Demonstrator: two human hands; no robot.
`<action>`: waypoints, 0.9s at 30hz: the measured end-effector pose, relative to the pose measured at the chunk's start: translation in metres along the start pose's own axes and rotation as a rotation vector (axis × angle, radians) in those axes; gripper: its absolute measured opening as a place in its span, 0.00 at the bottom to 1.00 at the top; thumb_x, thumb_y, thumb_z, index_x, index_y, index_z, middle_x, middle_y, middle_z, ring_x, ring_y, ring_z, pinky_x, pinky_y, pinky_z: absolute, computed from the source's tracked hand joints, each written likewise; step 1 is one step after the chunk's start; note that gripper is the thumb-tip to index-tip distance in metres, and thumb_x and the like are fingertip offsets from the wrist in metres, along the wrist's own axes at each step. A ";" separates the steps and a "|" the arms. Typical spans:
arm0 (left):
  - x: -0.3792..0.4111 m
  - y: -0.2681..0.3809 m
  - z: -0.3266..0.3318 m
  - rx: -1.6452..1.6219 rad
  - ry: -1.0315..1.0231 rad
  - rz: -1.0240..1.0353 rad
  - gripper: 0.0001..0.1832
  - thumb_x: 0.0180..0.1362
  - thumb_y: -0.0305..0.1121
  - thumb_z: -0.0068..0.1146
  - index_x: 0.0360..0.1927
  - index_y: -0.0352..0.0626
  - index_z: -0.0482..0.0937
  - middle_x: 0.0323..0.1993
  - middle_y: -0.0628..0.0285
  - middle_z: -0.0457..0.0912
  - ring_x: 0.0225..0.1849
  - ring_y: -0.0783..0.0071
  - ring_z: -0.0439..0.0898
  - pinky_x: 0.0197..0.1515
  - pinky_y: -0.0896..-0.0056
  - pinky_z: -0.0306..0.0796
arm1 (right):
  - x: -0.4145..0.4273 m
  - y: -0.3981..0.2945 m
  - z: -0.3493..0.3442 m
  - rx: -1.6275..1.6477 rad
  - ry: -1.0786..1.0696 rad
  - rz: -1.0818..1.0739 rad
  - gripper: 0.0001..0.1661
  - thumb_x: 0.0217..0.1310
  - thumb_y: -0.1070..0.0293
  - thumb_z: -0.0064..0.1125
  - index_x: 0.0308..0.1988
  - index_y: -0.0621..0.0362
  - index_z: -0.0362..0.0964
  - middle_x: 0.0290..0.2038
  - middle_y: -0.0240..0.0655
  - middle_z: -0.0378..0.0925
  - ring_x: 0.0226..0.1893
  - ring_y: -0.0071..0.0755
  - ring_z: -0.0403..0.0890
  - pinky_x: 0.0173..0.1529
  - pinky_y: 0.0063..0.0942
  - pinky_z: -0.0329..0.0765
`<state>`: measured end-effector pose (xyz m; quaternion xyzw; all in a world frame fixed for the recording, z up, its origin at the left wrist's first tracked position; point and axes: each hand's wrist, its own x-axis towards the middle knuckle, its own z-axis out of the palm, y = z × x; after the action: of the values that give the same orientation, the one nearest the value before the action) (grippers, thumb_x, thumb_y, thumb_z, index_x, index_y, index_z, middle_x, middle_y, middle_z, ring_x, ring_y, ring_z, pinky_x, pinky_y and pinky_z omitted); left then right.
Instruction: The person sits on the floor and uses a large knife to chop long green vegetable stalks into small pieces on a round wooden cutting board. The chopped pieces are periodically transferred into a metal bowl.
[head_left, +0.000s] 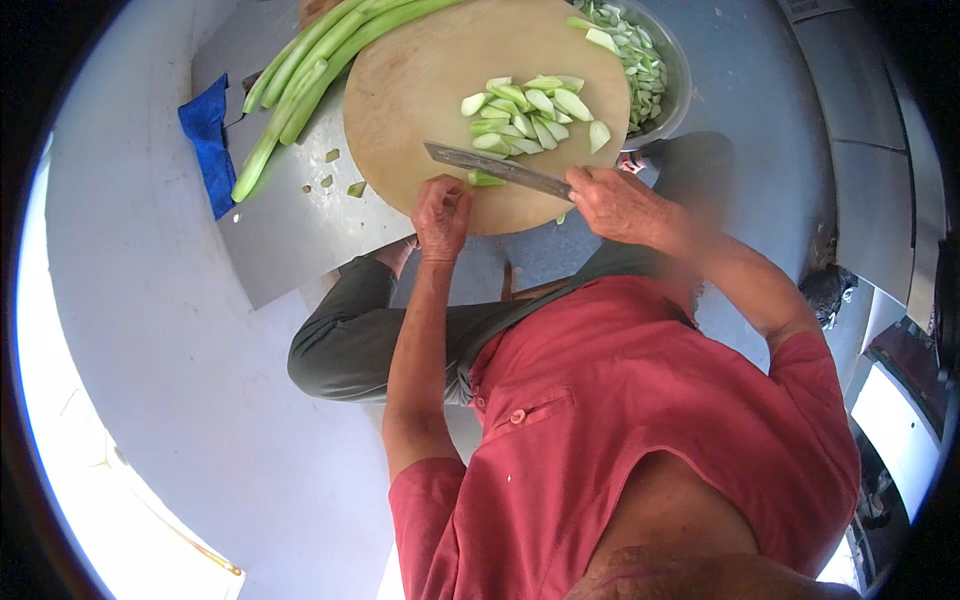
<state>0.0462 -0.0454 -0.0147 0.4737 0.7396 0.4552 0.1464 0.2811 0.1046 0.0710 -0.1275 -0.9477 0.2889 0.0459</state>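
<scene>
A round cutting board (405, 90) lies before me with a pile of slant-cut green vegetable pieces (521, 120) on it. My right hand (611, 199) grips the handle of a cleaver (499, 166), its blade angled to the left across the board's near part. Bent fingers mark my left hand (444, 210) at the board's near left edge, beside the blade's near side; whether it holds anything is hidden. One short green piece (486, 179) lies by the blade, just right of those fingers.
Long peeled green stalks (300, 90) lie on a metal surface (300, 247) at the left, near small scraps (356, 189) and a blue cloth (208, 146). A metal bowl (681, 82) full of cut pieces stands at the board's upper right. My legs are below the board.
</scene>
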 end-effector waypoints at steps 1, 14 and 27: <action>0.001 -0.001 0.002 -0.024 0.001 0.014 0.11 0.45 0.22 0.68 0.33 0.41 0.78 0.35 0.59 0.80 0.30 0.68 0.80 0.34 0.69 0.75 | 0.002 -0.002 -0.002 0.017 0.003 -0.012 0.07 0.59 0.75 0.51 0.34 0.67 0.62 0.24 0.52 0.74 0.26 0.59 0.79 0.30 0.46 0.76; 0.001 -0.005 0.015 -0.161 0.030 -0.131 0.07 0.53 0.23 0.64 0.36 0.39 0.80 0.30 0.63 0.82 0.32 0.74 0.80 0.37 0.73 0.76 | 0.000 0.000 0.014 -0.034 0.047 0.084 0.08 0.57 0.73 0.53 0.34 0.65 0.63 0.28 0.48 0.70 0.29 0.55 0.78 0.33 0.42 0.78; 0.074 -0.021 -0.033 0.213 -0.469 0.030 0.43 0.35 0.17 0.72 0.61 0.39 0.68 0.55 0.53 0.67 0.38 0.69 0.77 0.39 0.72 0.78 | -0.026 0.011 -0.014 0.037 -0.144 0.206 0.11 0.51 0.76 0.51 0.37 0.66 0.63 0.27 0.51 0.75 0.31 0.57 0.82 0.32 0.47 0.78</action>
<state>-0.0251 -0.0040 0.0021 0.5901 0.7219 0.2547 0.2564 0.3107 0.1140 0.0755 -0.2024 -0.9250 0.3178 -0.0497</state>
